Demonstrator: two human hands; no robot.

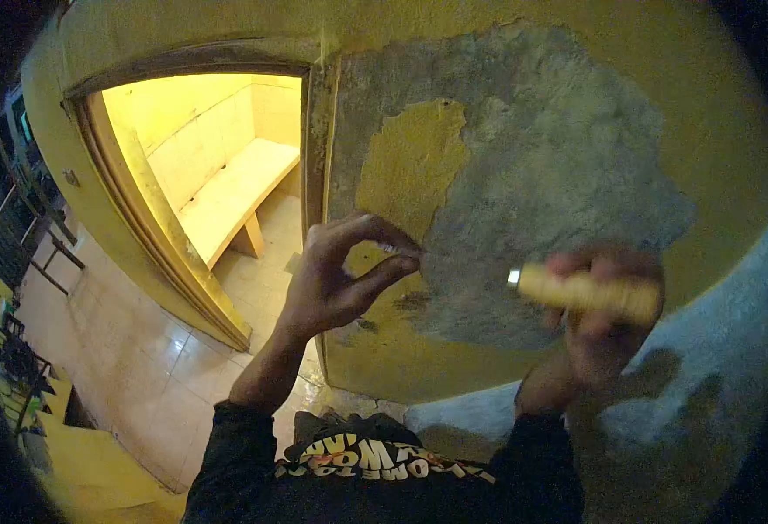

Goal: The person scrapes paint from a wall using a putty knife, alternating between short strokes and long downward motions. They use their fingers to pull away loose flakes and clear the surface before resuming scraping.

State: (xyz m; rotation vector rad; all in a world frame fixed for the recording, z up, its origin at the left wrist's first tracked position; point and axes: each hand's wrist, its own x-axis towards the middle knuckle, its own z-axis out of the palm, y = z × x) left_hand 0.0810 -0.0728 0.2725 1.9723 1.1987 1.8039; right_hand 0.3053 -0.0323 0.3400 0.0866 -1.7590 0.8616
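Here the person faces a yellow wall [716, 131] where a big grey patch [559, 175] of bare plaster shows. The left hand [340, 275] is up at the patch's left edge, thumb and forefinger pinched together on something tiny, perhaps a nail [401, 251], its tip touching the wall; it is too small to be sure. The right hand [607, 306] is clenched round a pale handle [585, 293], blurred, lying roughly level at the patch's lower right, its metal-ringed end [514, 279] pointing left toward the pinch. So the pinched thing lies to the left of that handle's end, near but apart, along the line of the handle's long axis. The right hand is the one placed to close that gap. Left of the patch, a doorway [218, 175] opens on a lit room with a bench [235, 192].
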